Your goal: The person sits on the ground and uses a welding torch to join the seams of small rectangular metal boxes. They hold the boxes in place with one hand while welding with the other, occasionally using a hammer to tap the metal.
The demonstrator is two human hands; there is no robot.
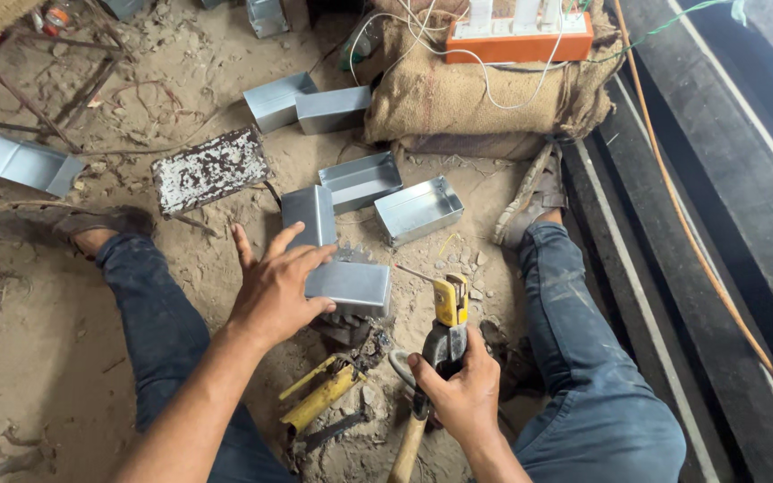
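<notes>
The floor was bare, sandy dirt strewn with small stones. A burlap sack lay at the far side, with dark steel beams running along the right. Daylight was soft and even.

A silvery grey metal box is gleaming at the centre of the frame, and more silver-grey trays are shining just above it. A yellow and black hand tool is showing at lower centre, beside a yellow cutter. At upper right an orange power strip is glowing on tan burlap sacking. A stool top is showing white paint flaking over dark rust. Dark blue jeans are looking dusty.
</notes>
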